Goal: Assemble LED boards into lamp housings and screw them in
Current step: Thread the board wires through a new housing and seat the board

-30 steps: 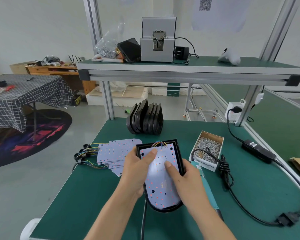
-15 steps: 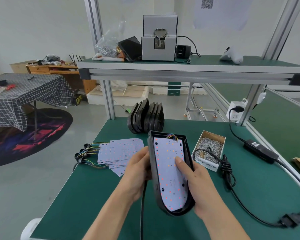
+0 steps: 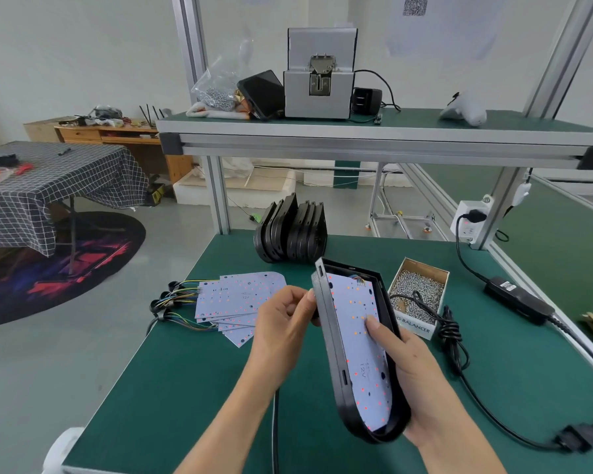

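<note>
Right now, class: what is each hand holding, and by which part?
Both hold one lamp housing: right hand under its right side, thumb on the LED board; left hand at its left wall.

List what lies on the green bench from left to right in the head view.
Wire bundles → loose LED boards → left hand → lamp housing held tilted → box of screws → black power adapter.

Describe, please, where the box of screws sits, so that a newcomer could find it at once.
On the green workbench, look right of the tilted black lamp housing held in both hands. There sits a small open cardboard box heaped with silver screws, a black cable coiled at its near edge.
</note>
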